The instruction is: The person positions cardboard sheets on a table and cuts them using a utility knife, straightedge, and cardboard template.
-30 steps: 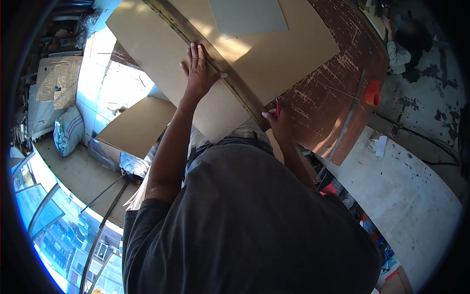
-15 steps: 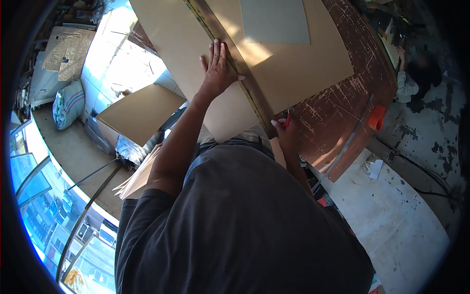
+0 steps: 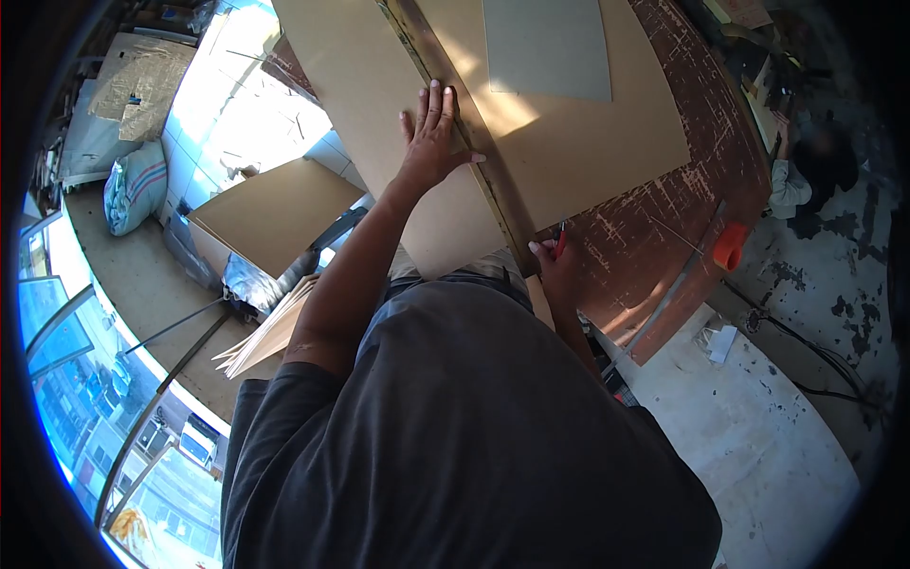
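Observation:
A long brown straightedge bar [image 3: 484, 156] lies diagonally over a large tan board [image 3: 374, 85]. My left hand [image 3: 434, 147] rests on the board and the bar's left edge, fingers spread, thumb over the bar. Near the bar's lower end, my right hand [image 3: 557, 266] is closed around a small red tool [image 3: 561, 241], probably a cutter; its tip is too small to make out. Right of the bar, another tan board [image 3: 588, 142] lies on the scratched brown table [image 3: 616, 256], with a grey sheet [image 3: 548, 47] on top.
An orange-red ring [image 3: 729, 247] and a metal strip [image 3: 668, 289] are at the table's right side. A pale worktop [image 3: 758, 436] stands lower right. Another person [image 3: 789, 180] is at the upper right. Tan boards [image 3: 280, 213] and a striped sack [image 3: 135, 190] are at the left.
The camera view has shifted, so the boards, bar and table appear further right and slightly lower. Both hands keep nearly the same places along the bar, the right still around the red tool.

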`<action>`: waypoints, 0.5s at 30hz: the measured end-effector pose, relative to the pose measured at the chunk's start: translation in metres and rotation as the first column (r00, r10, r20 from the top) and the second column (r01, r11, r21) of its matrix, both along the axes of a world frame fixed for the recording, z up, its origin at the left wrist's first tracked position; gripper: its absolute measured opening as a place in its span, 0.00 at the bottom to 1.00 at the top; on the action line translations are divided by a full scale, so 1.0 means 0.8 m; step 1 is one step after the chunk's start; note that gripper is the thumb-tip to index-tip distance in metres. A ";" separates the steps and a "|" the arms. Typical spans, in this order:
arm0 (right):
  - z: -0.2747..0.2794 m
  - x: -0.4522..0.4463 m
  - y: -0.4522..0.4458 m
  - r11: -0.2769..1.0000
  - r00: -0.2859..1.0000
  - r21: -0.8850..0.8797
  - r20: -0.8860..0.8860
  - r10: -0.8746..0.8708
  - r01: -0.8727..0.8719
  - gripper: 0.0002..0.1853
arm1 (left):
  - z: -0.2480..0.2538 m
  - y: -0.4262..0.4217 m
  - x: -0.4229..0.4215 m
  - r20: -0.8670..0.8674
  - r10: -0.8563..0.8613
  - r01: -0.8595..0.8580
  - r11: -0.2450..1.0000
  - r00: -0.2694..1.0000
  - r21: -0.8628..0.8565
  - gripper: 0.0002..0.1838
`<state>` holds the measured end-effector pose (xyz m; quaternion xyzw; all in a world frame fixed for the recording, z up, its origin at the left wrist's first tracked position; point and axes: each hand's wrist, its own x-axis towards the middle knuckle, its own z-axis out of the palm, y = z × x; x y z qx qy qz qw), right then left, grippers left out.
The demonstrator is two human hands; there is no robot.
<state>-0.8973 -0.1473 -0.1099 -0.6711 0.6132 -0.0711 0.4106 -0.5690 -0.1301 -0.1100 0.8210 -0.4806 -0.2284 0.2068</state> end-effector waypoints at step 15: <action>0.018 0.008 -0.001 0.999 0.999 0.044 -0.031 -0.016 0.018 0.17 | -0.002 0.005 -0.019 0.225 -0.027 0.032 0.999 0.974 -0.020 0.67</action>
